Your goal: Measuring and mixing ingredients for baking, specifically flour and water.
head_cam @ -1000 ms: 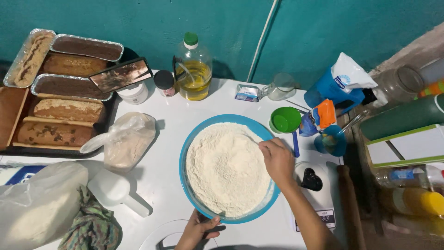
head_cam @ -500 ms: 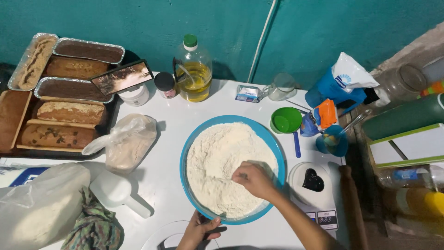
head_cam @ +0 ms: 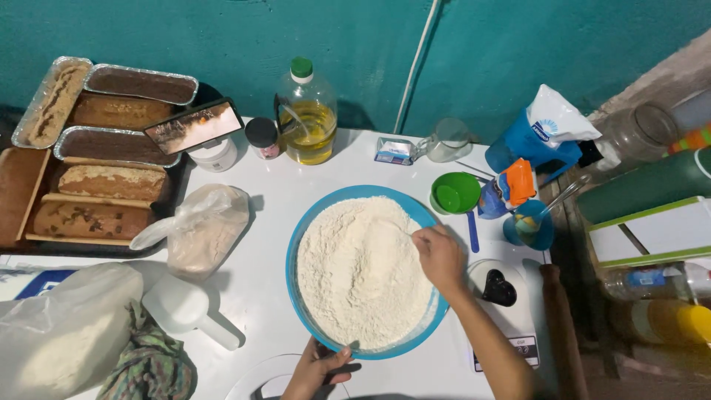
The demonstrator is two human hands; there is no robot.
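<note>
Right hand: my right hand (head_cam: 440, 255) is in the flour (head_cam: 363, 270), at the right side of the pile. The fingers are curled and bunched with the tips in the flour. I cannot tell if they pinch any.

Left hand: my left hand (head_cam: 320, 368) grips the near rim of the blue bowl (head_cam: 311, 215), with the thumb over the edge.

Flour: it sits in a tall heap that fills the bowl almost to the rim. There is a dip in the middle.

Bowl: it stands on the white table (head_cam: 266, 200), about in the middle.

Spill risk: I think the flour could slide over the right rim, because the heap is high and my hand pushes right there.

Scale: the white kitchen scale (head_cam: 511, 311) with a black heart-shaped thing (head_cam: 498, 289) on it is just beside the bowl, under my right arm. I think my arm could bump it.

Cups: the green cup (head_cam: 454, 192) and the small blue cup (head_cam: 529, 230) with a spoon in it stand near the far right of the bowl. A big swing of my elbow could tip them.

Left side: a plastic bag (head_cam: 204, 230) and a white scoop (head_cam: 185, 307) lie near the bowl. If the bowl slid left, it could hit them.

Oil: the oil bottle (head_cam: 307, 118) stands behind the bowl, well apart, so I think it is safe.
</note>
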